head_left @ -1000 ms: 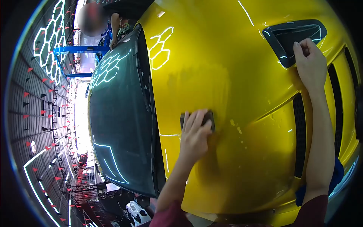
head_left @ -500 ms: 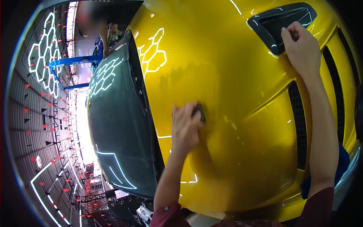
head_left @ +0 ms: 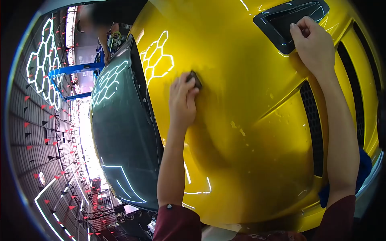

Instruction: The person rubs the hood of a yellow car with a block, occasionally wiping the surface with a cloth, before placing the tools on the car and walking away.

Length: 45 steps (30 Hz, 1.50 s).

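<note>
My left hand (head_left: 183, 98) is closed around a small dark block-like pad (head_left: 196, 79), pressed against the yellow car panel (head_left: 225, 152). What the pad is made of I cannot make out. Wet smears and droplets show on the paint around it. Over the edge of a glossy black vent scoop (head_left: 275, 34) at the upper right is my right hand (head_left: 314, 46), its fingers curled and thumb near the index finger. Whatever it may pinch is hidden.
Dark slatted grilles (head_left: 311, 128) cut through the panel on the right. A blue cloth (head_left: 365, 170) lies beyond my right forearm. The dark windshield (head_left: 124, 136) borders the panel on the left. Another person (head_left: 106, 20) stands at the upper left, near a blue metal frame (head_left: 78, 68).
My left hand has slid the pad up and slightly left across the panel. My right hand stays by the vent scoop, shifting slightly with the view.
</note>
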Tool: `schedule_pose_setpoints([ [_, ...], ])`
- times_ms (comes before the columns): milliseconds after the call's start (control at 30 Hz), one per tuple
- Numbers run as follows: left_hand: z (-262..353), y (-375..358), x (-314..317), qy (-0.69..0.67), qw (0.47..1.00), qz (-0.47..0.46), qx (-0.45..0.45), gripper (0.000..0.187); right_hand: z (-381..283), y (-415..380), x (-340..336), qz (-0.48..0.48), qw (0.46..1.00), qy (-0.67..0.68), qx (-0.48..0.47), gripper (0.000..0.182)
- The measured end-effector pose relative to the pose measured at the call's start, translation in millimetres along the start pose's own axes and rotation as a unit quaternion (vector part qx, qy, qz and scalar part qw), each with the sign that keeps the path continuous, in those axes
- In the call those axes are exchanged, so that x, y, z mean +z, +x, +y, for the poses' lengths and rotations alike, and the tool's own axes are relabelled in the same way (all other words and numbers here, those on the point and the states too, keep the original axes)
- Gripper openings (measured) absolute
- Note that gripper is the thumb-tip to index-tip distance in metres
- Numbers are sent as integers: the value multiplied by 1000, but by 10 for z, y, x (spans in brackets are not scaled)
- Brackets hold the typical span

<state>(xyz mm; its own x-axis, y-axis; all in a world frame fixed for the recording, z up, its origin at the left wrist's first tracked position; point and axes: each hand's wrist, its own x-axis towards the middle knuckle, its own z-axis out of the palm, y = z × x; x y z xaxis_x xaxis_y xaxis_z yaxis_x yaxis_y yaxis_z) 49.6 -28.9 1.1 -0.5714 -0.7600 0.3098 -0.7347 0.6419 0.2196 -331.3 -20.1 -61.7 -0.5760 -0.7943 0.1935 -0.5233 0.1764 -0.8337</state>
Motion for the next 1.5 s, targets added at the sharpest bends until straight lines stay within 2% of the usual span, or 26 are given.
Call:
schedule_pose_setpoints([
  [67, -29, 206, 4, -1, 1000, 4, -10, 27, -2, 15, 0, 8, 1000, 5, -5, 26],
  [167, 133, -345, -126, -11, 1000, -6, 14, 24, -45, -2, -9, 5, 1000, 11, 10, 26],
  [267, 270, -620, -227, -22, 999, -27, 26, 27, -1, -34, 36, 32, 999, -7, -22, 27],
  [300, 103, -532, -160, -12, 998, -8, 55, 26, 10, -44, 37, 35, 999, -12, -36, 27],
  [367, -70, -113, -93, -26, 1000, -8, 12, 25, 37, -48, 53, 30, 999, -9, -33, 28],
  [400, -168, 128, -55, -1, 999, -4, 33, 26, 31, -28, 43, 34, 999, -6, -33, 28],
  [467, -239, 252, -20, -32, 999, -2, -1, 27, -34, -19, -1, 9, 1000, 1, -5, 26],
  [667, 151, -445, -190, -45, 997, -26, 50, 24, -72, -24, -22, -6, 1000, -12, 14, 27],
  [700, 42, -308, -146, -20, 998, -24, 59, 25, -65, -36, -15, -1, 1000, -14, 8, 27],
  [800, -142, 335, -8, -48, 999, -3, 0, 28, -62, -13, -13, 5, 1000, -11, -3, 26],
  [900, -87, 68, -58, -24, 999, -11, 17, 27, -78, 6, -28, -2, 1000, -3, 8, 25],
  [967, 213, -315, -91, -58, 998, -15, 28, 26, -102, -2, -45, -5, 1000, 7, 18, 26],
  [1067, 393, -432, -99, -64, 997, -16, 36, 24, -75, -9, -41, 4, 1000, -1, 19, 26],
  [1200, 95, 261, 23, -48, 999, -1, 13, 22, -83, -20, -40, -4, 1000, -4, 13, 26],
  [1300, 215, -47, -65, -35, 998, -16, 54, 21, -91, 5, -28, -3, 1000, 9, 9, 26],
  [1400, 463, -476, -147, -57, 998, -29, 29, 23, -77, -20, -40, 3, 1000, 4, 7, 26],
  [1500, 43, -59, -19, -49, 996, -30, 69, 28, -116, -35, -37, 6, 1000, -13, 9, 26],
])
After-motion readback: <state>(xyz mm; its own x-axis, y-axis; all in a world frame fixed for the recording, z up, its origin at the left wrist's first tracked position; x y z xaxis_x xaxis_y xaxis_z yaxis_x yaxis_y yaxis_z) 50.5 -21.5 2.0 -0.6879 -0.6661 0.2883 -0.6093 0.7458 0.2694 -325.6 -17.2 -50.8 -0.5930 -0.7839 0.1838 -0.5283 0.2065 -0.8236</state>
